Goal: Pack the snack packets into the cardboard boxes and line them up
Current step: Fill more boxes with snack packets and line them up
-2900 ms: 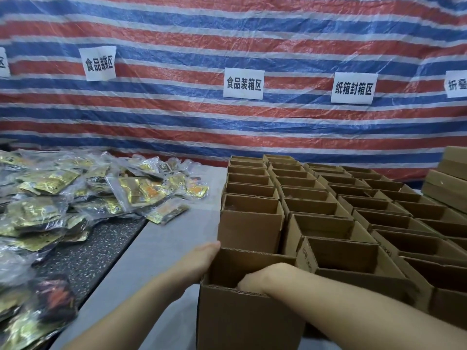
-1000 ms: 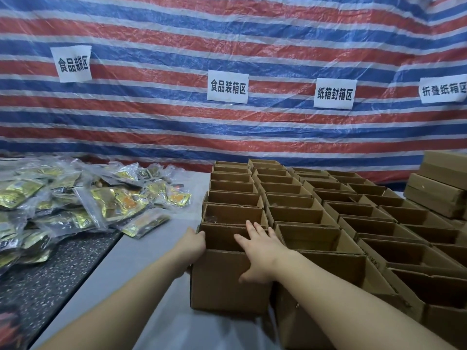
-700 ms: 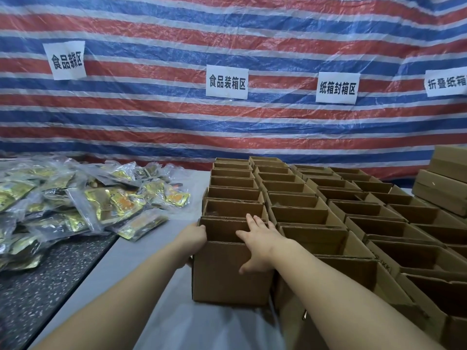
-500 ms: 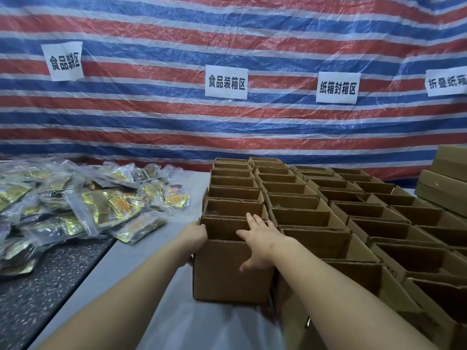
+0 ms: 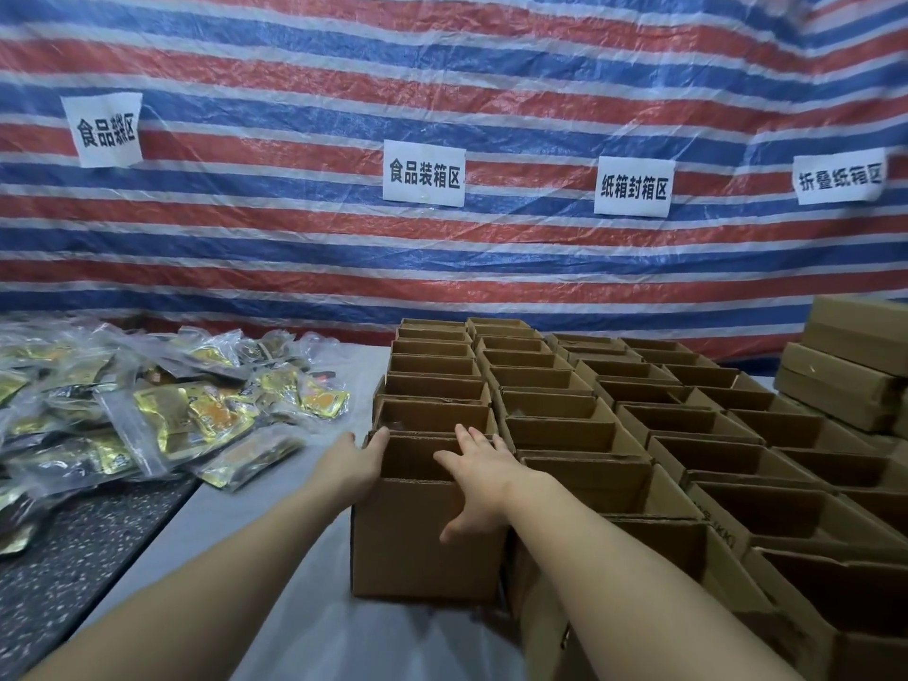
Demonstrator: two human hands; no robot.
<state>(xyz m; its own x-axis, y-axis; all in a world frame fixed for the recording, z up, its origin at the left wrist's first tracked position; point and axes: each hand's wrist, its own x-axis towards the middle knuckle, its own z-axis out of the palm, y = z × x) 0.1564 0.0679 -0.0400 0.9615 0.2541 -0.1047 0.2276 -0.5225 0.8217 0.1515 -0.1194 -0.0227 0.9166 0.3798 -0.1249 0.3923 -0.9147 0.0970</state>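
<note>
The box (image 5: 422, 533) stood at the near end of the left column, touching the box behind it, so the lining-up looked nearly done for this one. The left hand (image 5: 351, 464) lay against its left wall with fingers straight, gripping nothing. The right hand (image 5: 479, 479) rested spread over the top right edge, fingers straight, thumb down the front face. Whether the box held packets could not be told. Many open boxes (image 5: 688, 425) in the rows beside it appeared unfilled, and the packets (image 5: 162, 415) lay heaped well to the left, so most packing seemed left. Boxes were stiff brown corrugated board with square edges; packets were glossy, crinkled clear-and-gold film
</note>
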